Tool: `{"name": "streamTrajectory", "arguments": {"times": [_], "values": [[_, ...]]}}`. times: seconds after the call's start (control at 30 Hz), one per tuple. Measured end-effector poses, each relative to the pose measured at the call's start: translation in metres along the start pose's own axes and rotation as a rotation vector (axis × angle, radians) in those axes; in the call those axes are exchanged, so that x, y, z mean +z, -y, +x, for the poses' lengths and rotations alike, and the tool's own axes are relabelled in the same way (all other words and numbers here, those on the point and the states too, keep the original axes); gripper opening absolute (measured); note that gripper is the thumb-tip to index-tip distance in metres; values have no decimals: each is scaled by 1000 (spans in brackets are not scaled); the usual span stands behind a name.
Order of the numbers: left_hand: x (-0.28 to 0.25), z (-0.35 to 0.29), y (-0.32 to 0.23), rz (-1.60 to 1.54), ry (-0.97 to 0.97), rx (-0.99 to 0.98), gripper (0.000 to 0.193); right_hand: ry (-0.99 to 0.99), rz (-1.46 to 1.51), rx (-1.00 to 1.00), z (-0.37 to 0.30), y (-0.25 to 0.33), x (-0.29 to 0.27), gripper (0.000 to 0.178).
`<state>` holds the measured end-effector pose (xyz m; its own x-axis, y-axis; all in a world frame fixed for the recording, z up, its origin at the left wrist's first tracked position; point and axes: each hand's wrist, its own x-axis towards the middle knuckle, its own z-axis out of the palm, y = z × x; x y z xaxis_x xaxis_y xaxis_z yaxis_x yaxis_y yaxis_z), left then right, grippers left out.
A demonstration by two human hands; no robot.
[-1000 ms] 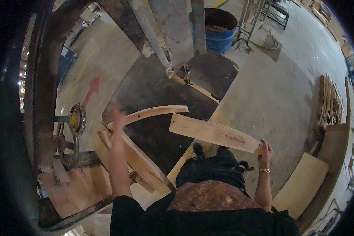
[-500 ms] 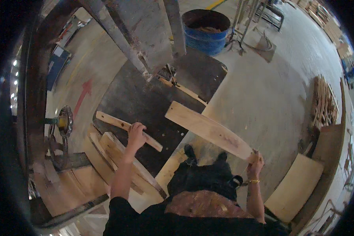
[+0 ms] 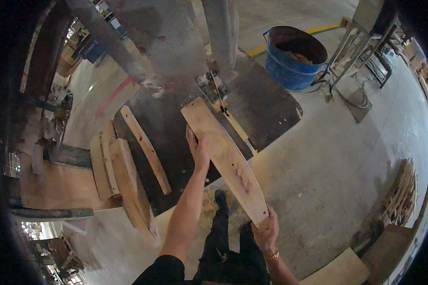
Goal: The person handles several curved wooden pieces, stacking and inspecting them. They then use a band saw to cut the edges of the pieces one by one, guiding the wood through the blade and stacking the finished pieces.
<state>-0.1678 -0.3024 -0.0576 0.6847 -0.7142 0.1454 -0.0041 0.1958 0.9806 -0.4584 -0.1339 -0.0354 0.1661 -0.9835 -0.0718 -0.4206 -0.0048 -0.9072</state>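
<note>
A long, curved-edge wooden board (image 3: 228, 161) slants over the dark saw table (image 3: 176, 183), its far end close to the band saw blade (image 3: 218, 88). My left hand (image 3: 199, 149) holds the board's left edge near the far end; part of its grip is hidden. At the near end, off the table, my right hand (image 3: 266, 231) is closed round the board. Dark knots and small holes mark the board's face. To the left on the table lies a narrow, curved wooden strip (image 3: 145, 148), apart from both hands.
Several thick wooden pieces (image 3: 128, 178) stand left of the table. Beyond its far right corner is a blue metal drum (image 3: 290, 66) with scraps inside. A metal stand (image 3: 354, 57) and cable sit right of it. Thin wood strips (image 3: 400, 194) are heaped at right.
My left hand has let go of the narrow strip, now lying on the table, and taken the board's edge. The board has swung steeper, its far end nearer the blade. The view has shifted.
</note>
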Motion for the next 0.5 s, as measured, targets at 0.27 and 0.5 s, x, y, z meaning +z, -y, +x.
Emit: {"name": "streamTrajectory", "arguments": {"times": [0.27,0.5], "values": [[29,36,3,-230,3,-69,60,13,-52,-52,41,8,-6,77],[26,61,5,-206,-37,-30,60,45,-56,-75,59,12,1,78]]}}
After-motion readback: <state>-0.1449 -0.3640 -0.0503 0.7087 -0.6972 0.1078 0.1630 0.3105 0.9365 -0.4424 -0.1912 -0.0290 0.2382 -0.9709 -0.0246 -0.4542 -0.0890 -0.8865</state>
